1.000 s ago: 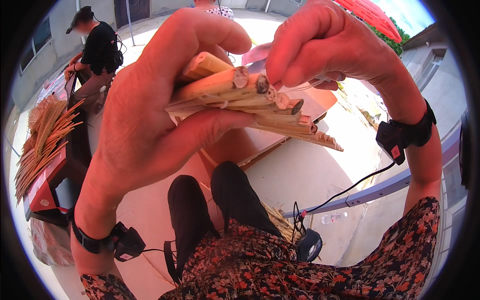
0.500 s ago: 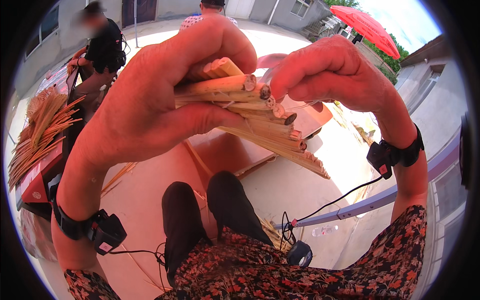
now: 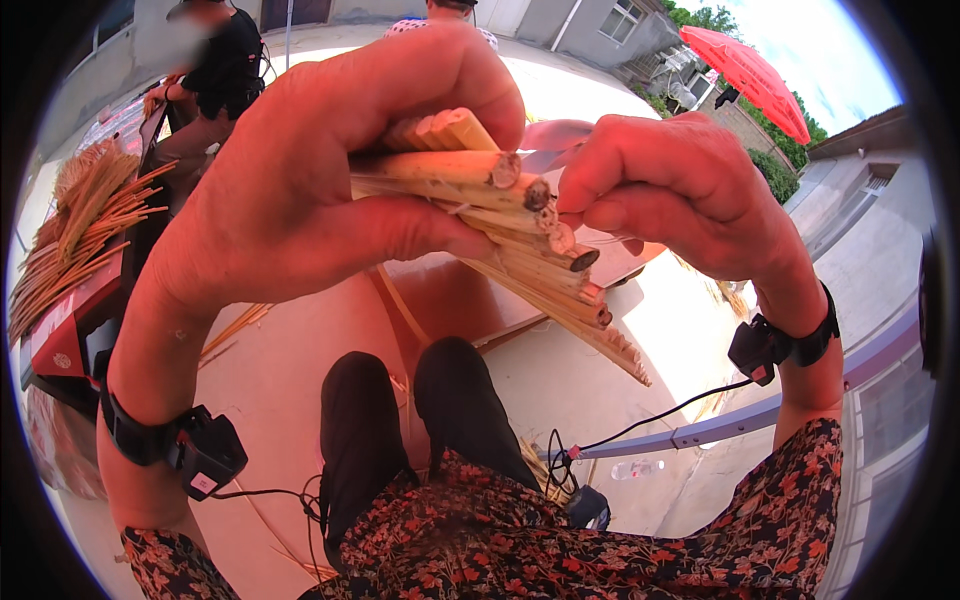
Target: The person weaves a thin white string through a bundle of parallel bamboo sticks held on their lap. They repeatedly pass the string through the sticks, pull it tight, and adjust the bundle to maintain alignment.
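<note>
My right hand (image 3: 680,198) slips lower beside the stalk bundle (image 3: 480,192)
My left hand (image 3: 270,205) clasps it; right fingertips pinched together, contents unclear

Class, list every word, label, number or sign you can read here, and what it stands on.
None can be read clearly.
Red umbrella: pale marks near its edge, too small.
Left wrist device: pale label, too small.
Red panel at far left: round emblem, too small.
</note>
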A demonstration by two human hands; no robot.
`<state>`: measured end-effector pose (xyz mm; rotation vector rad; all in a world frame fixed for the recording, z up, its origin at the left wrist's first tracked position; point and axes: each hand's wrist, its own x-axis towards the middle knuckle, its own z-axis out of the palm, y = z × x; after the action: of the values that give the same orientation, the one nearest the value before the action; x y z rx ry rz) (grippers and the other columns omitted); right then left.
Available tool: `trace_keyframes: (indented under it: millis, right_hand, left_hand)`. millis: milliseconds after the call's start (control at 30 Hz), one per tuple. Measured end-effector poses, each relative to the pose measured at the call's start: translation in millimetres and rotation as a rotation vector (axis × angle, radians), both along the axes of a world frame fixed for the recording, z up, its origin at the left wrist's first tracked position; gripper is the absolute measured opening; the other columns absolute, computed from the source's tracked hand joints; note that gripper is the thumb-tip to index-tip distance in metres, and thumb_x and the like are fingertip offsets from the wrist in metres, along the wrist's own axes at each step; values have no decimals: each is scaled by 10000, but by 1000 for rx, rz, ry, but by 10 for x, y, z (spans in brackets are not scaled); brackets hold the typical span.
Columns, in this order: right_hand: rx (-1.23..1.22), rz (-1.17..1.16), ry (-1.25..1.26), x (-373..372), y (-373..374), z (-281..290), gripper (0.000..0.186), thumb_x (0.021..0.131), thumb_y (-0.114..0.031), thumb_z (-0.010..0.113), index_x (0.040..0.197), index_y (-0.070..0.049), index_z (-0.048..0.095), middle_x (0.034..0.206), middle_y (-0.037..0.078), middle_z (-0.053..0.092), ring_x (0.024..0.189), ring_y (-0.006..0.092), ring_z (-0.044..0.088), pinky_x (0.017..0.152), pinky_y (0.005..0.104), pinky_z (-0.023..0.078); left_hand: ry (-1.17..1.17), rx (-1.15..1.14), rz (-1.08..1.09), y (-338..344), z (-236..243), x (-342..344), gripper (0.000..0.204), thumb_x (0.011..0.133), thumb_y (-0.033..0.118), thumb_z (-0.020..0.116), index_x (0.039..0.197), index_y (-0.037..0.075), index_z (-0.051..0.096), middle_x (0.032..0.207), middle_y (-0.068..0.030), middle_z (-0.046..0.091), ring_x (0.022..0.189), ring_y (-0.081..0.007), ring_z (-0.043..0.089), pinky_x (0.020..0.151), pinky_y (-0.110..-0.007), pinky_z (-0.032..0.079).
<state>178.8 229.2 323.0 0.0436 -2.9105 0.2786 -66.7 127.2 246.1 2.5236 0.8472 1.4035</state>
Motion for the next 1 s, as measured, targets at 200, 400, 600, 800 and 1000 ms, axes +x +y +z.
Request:
trace_keyframes:
  millis: [200, 400, 600, 800, 1000]
  right_hand:
    - [17, 46, 9, -37, -41, -64, 54, 920, -69, 686, 957, -33, 669, 776, 39, 660, 622, 173, 648, 568, 296, 485]
    - [70, 77, 114, -37, -28, -103, 84, 852, -22, 695, 933, -10, 676, 792, 67, 677, 628, 212, 654, 591, 317, 499]
    - [22, 195, 211, -63, 60, -174, 139, 796, 26, 700, 931, 8, 728, 796, 88, 697, 648, 215, 673, 655, 322, 536]
    - [-40, 199, 135, -121, 10, -240, 180, 816, 19, 716, 989, -4, 758, 762, 98, 701, 666, 210, 686, 861, 385, 574]
    - [-137, 68, 60, -122, -80, -242, 174, 821, 6, 740, 990, -28, 762, 778, 75, 717, 664, 169, 678, 1030, 420, 538]
  left_hand:
    - [-35, 0, -38, 21, -23, 12, 365, 776, 15, 794, 1082, 5, 596, 999, -39, 633, 922, -120, 607, 815, -269, 477]
    - [2, 27, 18, 31, -13, 22, 362, 780, 24, 803, 1077, 9, 596, 1003, -33, 643, 917, -119, 615, 818, -267, 484]
    - [-2, -20, 41, 10, -25, -14, 381, 742, 74, 837, 1058, 20, 630, 1004, -41, 656, 916, -134, 633, 831, -290, 494]
    - [29, 87, 114, -3, -121, -117, 339, 753, 133, 832, 1034, 20, 679, 1011, -57, 687, 901, -164, 658, 843, -310, 504]
    - [-52, -76, -17, 12, -184, -167, 266, 792, 122, 809, 1002, 4, 696, 969, -60, 701, 889, -154, 664, 820, -298, 510]
